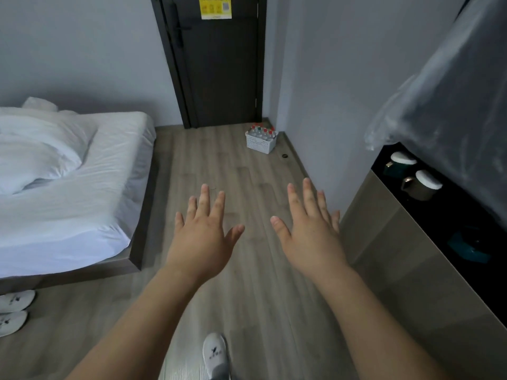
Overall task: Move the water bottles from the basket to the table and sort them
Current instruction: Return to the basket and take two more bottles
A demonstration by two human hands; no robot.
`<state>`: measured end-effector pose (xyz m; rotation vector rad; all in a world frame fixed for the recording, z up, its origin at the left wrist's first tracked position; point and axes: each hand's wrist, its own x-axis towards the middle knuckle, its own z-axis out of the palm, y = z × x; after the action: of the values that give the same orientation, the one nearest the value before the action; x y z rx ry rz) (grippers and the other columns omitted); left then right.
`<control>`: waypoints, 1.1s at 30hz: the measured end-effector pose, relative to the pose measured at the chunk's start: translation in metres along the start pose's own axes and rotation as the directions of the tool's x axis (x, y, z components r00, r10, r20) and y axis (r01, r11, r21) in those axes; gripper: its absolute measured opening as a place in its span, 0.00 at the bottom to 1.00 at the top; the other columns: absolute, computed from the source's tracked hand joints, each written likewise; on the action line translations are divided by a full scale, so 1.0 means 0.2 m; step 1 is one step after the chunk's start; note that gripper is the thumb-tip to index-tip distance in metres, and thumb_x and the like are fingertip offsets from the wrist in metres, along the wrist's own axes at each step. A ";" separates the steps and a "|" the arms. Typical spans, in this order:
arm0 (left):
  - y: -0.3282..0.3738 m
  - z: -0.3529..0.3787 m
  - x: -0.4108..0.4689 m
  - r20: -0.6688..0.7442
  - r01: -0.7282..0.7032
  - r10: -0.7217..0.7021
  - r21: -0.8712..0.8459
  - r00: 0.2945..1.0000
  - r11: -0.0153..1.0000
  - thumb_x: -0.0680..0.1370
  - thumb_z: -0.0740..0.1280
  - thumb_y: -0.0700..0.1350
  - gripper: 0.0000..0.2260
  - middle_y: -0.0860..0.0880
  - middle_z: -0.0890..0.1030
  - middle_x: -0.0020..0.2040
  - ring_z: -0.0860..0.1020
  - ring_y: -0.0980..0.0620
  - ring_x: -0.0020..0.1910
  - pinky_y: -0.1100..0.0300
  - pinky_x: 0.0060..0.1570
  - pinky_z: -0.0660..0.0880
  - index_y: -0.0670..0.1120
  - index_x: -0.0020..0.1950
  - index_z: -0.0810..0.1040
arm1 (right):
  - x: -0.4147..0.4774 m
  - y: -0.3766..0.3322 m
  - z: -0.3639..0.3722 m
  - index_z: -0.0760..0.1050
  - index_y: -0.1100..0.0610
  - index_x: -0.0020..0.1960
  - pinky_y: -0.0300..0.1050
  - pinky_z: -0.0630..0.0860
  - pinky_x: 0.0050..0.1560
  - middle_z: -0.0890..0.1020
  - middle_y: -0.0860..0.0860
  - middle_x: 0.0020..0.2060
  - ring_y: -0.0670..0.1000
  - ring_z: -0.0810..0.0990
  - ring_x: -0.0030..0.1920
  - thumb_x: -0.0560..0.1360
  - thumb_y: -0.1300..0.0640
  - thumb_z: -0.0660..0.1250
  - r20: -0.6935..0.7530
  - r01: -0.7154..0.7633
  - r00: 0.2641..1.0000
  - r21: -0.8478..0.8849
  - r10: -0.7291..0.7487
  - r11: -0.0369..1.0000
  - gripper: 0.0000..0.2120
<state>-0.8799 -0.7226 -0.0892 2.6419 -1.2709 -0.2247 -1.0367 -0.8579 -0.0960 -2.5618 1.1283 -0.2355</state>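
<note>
A white slotted basket (260, 145) stands on the wooden floor in the far corner beside the dark door. Several clear water bottles (261, 132) with red caps stand upright inside it. My left hand (204, 231) and my right hand (310, 229) are stretched out in front of me, palms down, fingers spread, holding nothing. Both hands are well short of the basket. A black-topped table (450, 223) runs along the right wall.
A bed (82, 187) with white sheets fills the left side. Two lidded mugs (411, 174) sit on the black tabletop under a clear plastic sheet (452, 105). White slippers (13, 311) lie by the bed's foot. A small black object (284, 156) lies near the basket.
</note>
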 end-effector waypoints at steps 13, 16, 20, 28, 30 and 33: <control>-0.49 -0.17 1.26 0.007 -0.069 0.069 -0.012 0.998 0.998 0.82 0.51 0.67 0.36 0.47 0.35 0.83 0.42 0.43 0.83 0.40 0.80 0.48 0.53 0.84 0.42 | 1.20 -0.38 0.16 0.37 0.46 0.84 0.66 0.39 0.80 0.33 0.48 0.82 0.56 0.34 0.82 0.84 0.35 0.48 -0.013 -0.067 0.998 -0.069 0.066 0.995 0.35; -0.53 -0.22 1.49 -0.001 -0.108 0.108 -0.021 0.994 0.994 0.82 0.51 0.68 0.36 0.47 0.35 0.83 0.42 0.43 0.83 0.41 0.79 0.47 0.53 0.84 0.41 | 1.41 -0.44 0.17 0.38 0.45 0.84 0.66 0.39 0.80 0.34 0.48 0.82 0.56 0.34 0.82 0.84 0.35 0.48 -0.046 -0.088 0.995 -0.063 0.085 0.994 0.35; -0.55 -0.21 1.78 0.013 -0.179 0.179 -0.024 0.984 0.984 0.82 0.50 0.67 0.36 0.46 0.35 0.83 0.43 0.43 0.83 0.41 0.80 0.48 0.53 0.84 0.41 | 1.68 -0.46 0.22 0.39 0.46 0.84 0.66 0.41 0.80 0.34 0.48 0.82 0.56 0.35 0.82 0.84 0.35 0.48 -0.054 -0.119 0.992 -0.072 0.115 0.990 0.35; -0.60 -0.13 2.47 0.054 -0.236 0.235 0.013 0.971 0.972 0.82 0.50 0.67 0.36 0.46 0.35 0.83 0.42 0.43 0.83 0.41 0.80 0.48 0.53 0.84 0.41 | 2.34 -0.41 0.39 0.39 0.46 0.84 0.66 0.41 0.80 0.34 0.48 0.82 0.56 0.35 0.82 0.84 0.35 0.49 -0.040 -0.169 0.985 -0.015 0.168 0.986 0.35; -0.62 -0.13 2.68 0.065 -0.236 0.234 0.028 0.970 0.971 0.82 0.50 0.67 0.36 0.46 0.35 0.83 0.42 0.43 0.83 0.41 0.80 0.48 0.53 0.84 0.41 | 2.54 -0.40 0.40 0.38 0.46 0.84 0.66 0.41 0.80 0.33 0.48 0.82 0.56 0.34 0.82 0.84 0.35 0.49 -0.017 -0.181 0.983 -0.005 0.181 0.983 0.35; -0.63 -0.18 2.99 0.089 -0.223 0.218 0.046 0.972 0.974 0.82 0.50 0.67 0.36 0.47 0.34 0.83 0.42 0.43 0.83 0.41 0.80 0.47 0.53 0.84 0.40 | 2.85 -0.39 0.39 0.37 0.46 0.84 0.65 0.41 0.80 0.32 0.48 0.82 0.56 0.33 0.82 0.84 0.35 0.47 0.012 -0.195 0.981 -0.009 0.195 0.981 0.35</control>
<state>-0.4066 -1.1103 -0.1143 2.5318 -1.6061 -0.2710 -0.5783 -1.2125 -0.1300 -2.4336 1.3665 -0.1672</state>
